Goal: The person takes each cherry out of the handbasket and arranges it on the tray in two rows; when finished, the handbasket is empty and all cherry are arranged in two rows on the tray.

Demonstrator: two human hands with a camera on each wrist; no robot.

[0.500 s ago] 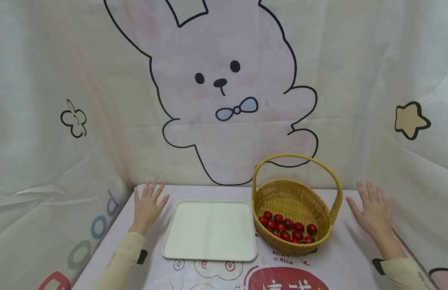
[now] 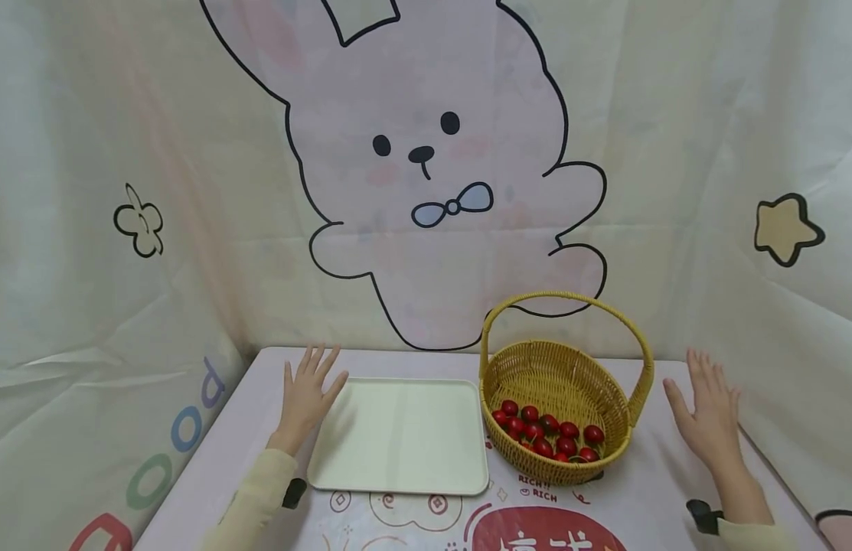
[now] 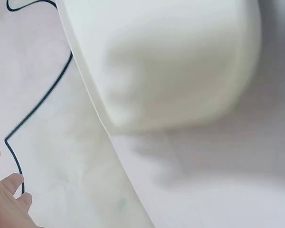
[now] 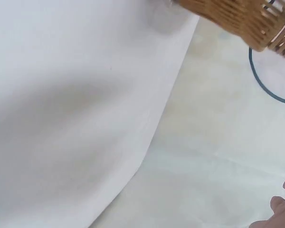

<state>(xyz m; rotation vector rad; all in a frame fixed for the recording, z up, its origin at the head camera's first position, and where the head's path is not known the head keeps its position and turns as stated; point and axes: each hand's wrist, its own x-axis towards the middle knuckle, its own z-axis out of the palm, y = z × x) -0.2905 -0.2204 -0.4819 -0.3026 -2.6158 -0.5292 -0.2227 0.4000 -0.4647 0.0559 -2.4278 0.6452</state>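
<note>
The left hand [image 2: 307,398] is hovering with fingers spreading straight, its grip released; the thumb is overlapping the far left corner of the tray [image 2: 398,436] in the head view. The tray is lying just right of that hand, and in the left wrist view a blurred shadow is falling across its corner. The right hand [image 2: 708,413] is likewise hovering above the table [image 2: 653,482] with fingers extending and its grasp released. To its left, nearer to it than to the left hand, the wicker basket [image 2: 536,363] is standing upright, its arched handle [image 2: 565,295] rising overhead. Small red fruits [image 2: 533,432] are resting inside the basket, clustering toward its near side. Between the two hands, the basket is sitting immediately right of the tray; whether the two are touching, I cannot tell. Beyond both hands, a printed cloth [image 2: 639,115] is hanging behind the table.
</note>
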